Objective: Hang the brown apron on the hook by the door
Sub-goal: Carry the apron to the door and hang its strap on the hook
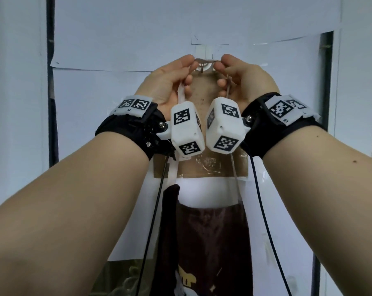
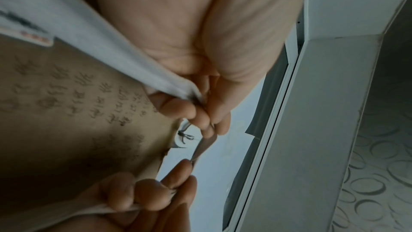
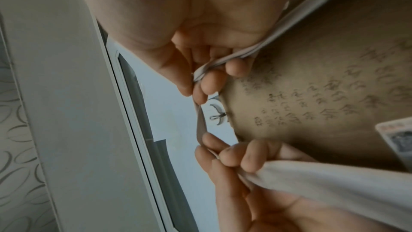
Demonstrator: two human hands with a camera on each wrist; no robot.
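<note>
The brown apron (image 1: pixel 208 242) hangs low in the head view from its pale neck strap (image 1: pixel 205 60). A short stretch of that strap is pulled taut between my two raised hands. My left hand (image 1: pixel 193 63) pinches it on the left and my right hand (image 1: pixel 218 63) pinches it on the right. The small metal hook (image 1: pixel 202 69) on its white pad sits just below the taut stretch. In the wrist views the strap (image 2: pixel 205 145) (image 3: pixel 200 123) runs close beside the hook (image 2: pixel 185 136) (image 3: pixel 217 114), apart from it.
A brown paper sheet (image 1: pixel 202 129) with handwriting hangs flat under the hook. White paper sheets (image 1: pixel 138 28) cover the door. Dark frame strips stand at left (image 1: pixel 52 103) and right (image 1: pixel 326 82). Black cables (image 1: pixel 155 210) trail down from my wrists.
</note>
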